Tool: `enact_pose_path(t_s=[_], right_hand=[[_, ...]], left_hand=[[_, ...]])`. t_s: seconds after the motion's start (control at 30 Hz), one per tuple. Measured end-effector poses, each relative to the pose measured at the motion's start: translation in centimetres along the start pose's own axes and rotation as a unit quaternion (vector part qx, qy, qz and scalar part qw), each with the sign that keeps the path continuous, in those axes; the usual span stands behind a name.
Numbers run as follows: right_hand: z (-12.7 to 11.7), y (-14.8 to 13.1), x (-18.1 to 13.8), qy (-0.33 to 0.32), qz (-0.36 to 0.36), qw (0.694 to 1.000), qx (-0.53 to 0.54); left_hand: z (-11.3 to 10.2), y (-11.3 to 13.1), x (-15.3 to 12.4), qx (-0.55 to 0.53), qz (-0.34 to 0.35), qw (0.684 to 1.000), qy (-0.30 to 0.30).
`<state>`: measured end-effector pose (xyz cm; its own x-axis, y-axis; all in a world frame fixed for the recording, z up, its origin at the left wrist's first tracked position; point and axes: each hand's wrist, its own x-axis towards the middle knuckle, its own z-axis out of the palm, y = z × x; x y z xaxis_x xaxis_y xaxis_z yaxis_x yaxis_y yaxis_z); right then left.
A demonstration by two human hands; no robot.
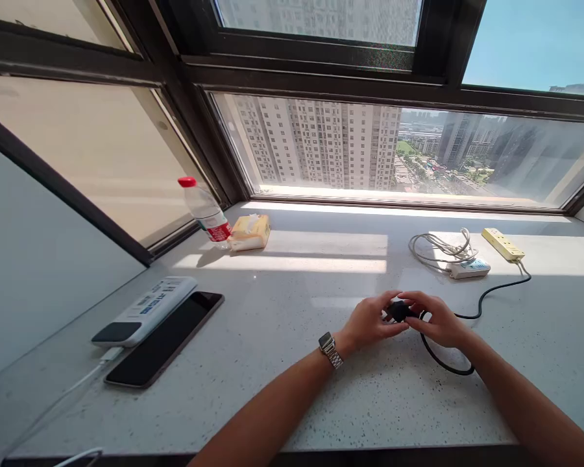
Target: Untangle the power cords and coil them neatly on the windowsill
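Plastic bottle [210, 217], red-capped, beside tissue pack [253, 239], tissue [252, 221] protruding; left hand [370, 319] and right hand [439, 320] fingers grasp black plug [400, 312].

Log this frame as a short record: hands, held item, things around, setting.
hands: left hand and right hand, both gripping
held: black plug
cord: black cord from yellow strip toward the right hand
worn: watch, left wrist
right side: yellow strip, white strip, pale cable
left side: phone beside white block
back: bottle next to tissue pack
surface: speckled counter below window
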<state>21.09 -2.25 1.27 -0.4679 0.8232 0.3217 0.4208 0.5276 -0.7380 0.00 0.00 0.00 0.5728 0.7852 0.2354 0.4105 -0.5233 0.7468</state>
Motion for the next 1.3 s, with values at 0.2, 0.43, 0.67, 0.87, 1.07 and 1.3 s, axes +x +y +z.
enact_pose_path(t_s=[0.2,0.43,0.67,0.87,1.07,1.3], right_hand=[[-2.1,2.7,-0.2,0.037,0.125,0.987,-0.092],[-10.9,7.1,-3.6,0.204,0.357,0.895,-0.175],[-11.0,8.4,-3.5,0.223,0.364,0.875,-0.227],[-10.5,7.9,1.6,0.378,0.241,0.832,-0.327],[-12.7,9.4,6.0,0.248,0.188,0.819,-0.481],[-14.4,8.8,8.2,0.093,0.340,0.797,-0.491]], left_hand=[[-0.9,0.6,0.5,-0.130,-0.046,0.984,0.111],[-6.9,-3.7,2.0,-0.359,-0.158,0.809,0.438],[-5.6,-3.7,2.1,-0.426,-0.122,0.821,0.360],[-3.5,-2.4,1.4,-0.375,-0.118,0.891,0.228],[-3.2,-2.6,1.3,-0.359,-0.117,0.899,0.222],[-3.2,-2.8,1.2,-0.358,-0.128,0.897,0.227]])
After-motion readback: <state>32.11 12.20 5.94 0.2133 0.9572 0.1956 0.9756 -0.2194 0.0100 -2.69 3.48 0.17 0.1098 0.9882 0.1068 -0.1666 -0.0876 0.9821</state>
